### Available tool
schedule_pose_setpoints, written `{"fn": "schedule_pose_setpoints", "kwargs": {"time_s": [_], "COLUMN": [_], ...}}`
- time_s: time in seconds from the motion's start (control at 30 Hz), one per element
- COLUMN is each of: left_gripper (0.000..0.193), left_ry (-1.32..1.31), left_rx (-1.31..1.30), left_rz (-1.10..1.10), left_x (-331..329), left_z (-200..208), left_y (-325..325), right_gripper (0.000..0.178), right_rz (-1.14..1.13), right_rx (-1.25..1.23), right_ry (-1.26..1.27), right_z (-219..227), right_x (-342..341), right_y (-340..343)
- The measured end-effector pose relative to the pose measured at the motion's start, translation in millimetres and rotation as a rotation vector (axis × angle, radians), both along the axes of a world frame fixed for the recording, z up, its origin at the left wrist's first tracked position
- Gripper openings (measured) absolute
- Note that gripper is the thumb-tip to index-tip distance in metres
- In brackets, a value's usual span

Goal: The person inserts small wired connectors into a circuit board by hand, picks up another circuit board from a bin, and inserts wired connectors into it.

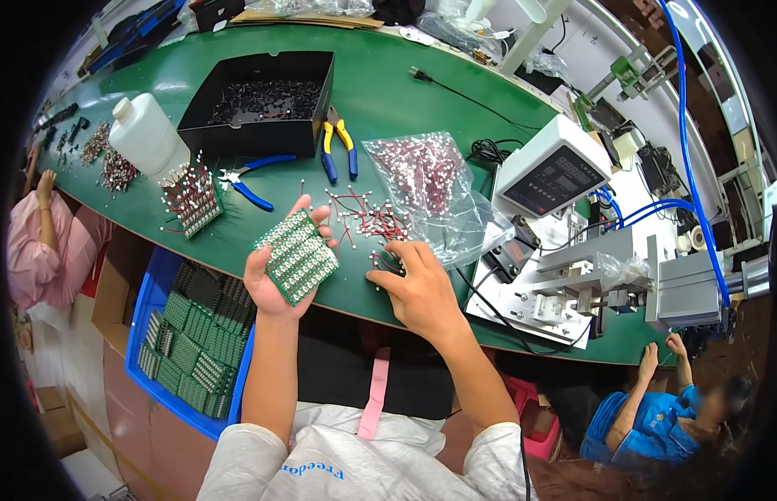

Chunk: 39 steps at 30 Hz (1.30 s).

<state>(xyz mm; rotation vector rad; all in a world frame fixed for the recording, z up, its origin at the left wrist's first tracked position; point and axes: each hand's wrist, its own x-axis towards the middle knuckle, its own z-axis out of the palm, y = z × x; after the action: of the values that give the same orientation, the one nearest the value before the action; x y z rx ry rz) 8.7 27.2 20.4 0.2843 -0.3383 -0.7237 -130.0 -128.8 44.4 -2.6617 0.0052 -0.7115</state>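
Board [298, 257] clasped by its edges in left grip [270, 290]; right grip [423, 288] half-curled at leads [387, 262], can't tell if holding any. I'd separate one lead before lifting.

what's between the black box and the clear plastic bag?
Yellow-and-blue pliers, on the green table between the black box and the clear plastic bag; head view.
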Motion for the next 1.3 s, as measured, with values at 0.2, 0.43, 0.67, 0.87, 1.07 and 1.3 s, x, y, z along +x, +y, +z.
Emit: {"fn": "schedule_pose_setpoints", "kwargs": {"time_s": [0.2, 0.43, 0.67, 0.87, 1.07, 1.3], "left_gripper": [0.078, 0.068, 0.064, 0.063, 0.063, 0.066], "left_ry": [0.036, 0.021, -0.057, -0.034, -0.084, -0.084], "left_rx": [0.033, 0.018, 0.118, 0.143, 0.193, 0.209], "left_rz": [0.001, 0.036, 0.091, 0.063, 0.062, 0.068], "left_x": [-1, 2, -4, -3, -5, -3], "left_z": [-12, -16, -15, -12, -12, -14], "left_y": [-6, -6, -7, -11, -11, -7], "right_gripper": [0.014, 0.013, 0.015, 0.007, 0.009, 0.014], "right_rz": [0.083, 0.131, 0.160, 0.051, 0.006, 0.324], "right_rx": [-0.072, -0.150, 0.166, 0.853, 1.108, 1.053], "right_ry": [0.008, -0.036, -0.228, -0.215, -0.012, 0.269], "right_z": [-7, -16, 3, 14, 16, -29], "right_x": [9, 21, 27, 6, -15, -47], "right_y": [-3, 5, -1, 7, 21, 62]}}
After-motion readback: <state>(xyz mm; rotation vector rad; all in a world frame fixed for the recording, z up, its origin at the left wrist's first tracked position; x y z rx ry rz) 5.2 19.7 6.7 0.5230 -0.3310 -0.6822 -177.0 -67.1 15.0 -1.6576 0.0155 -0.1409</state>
